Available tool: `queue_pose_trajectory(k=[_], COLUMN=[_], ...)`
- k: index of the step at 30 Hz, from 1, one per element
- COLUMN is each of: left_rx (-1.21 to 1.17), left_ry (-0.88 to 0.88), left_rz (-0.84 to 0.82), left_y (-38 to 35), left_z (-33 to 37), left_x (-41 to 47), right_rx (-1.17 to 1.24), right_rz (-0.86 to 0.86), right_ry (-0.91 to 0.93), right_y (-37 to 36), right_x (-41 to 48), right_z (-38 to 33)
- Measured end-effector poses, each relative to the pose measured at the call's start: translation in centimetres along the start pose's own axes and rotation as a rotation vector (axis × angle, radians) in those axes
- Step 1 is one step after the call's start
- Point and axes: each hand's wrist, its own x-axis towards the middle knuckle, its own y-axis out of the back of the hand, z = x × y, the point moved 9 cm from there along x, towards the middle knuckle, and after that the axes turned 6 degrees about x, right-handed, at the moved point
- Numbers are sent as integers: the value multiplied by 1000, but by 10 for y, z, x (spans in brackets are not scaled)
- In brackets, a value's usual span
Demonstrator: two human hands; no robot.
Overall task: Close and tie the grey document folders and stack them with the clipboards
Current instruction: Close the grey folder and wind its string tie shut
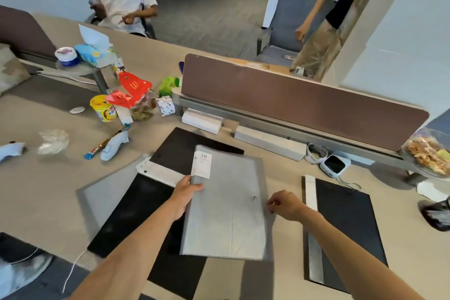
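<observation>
A grey document folder [229, 212] lies closed in the middle of the desk, with a white label reading 20 near its top left and a small metal button [254, 198] near its right edge. My left hand [186, 193] grips the folder's left edge. My right hand [286, 204] pinches at the folder's right edge beside the button; whether it holds a string is too small to tell. Black clipboards [136, 212] lie under and left of the folder. Another black board with a grey spine [345, 229] lies to the right.
A brown desk divider [292, 97] stands behind the folder, with white boxes [267, 141] along its foot. Snacks, a yellow cup [103, 108] and red paper bags clutter the left. A small white device [334, 164] and a bowl of snacks [431, 153] sit right. Two persons are beyond the desk.
</observation>
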Motion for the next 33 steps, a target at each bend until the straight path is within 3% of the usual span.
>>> queue_pose_trajectory(k=[4, 8, 10, 14, 19, 25, 33], left_rx=[517, 1311, 1538, 1670, 1965, 1993, 2086], left_ry=[-81, -450, -633, -735, -662, -669, -557], left_rz=[1, 218, 114, -332, -606, -649, -616], left_y=[-7, -15, -46, -108, -136, -142, -152], left_z=[4, 36, 37, 4, -50, -70, -76], left_x=[24, 21, 15, 6, -3, -5, -17], right_rx=[-30, 51, 94, 147, 121, 129, 9], right_rz=[12, 61, 86, 148, 180, 116, -27], right_ry=[-112, -179, -199, -212, -261, -287, -159], right_y=[-4, 5, 10, 12, 7, 14, 33], right_x=[1, -5, -12, -27, -46, -53, -56], right_z=[26, 36, 34, 28, 42, 69, 104])
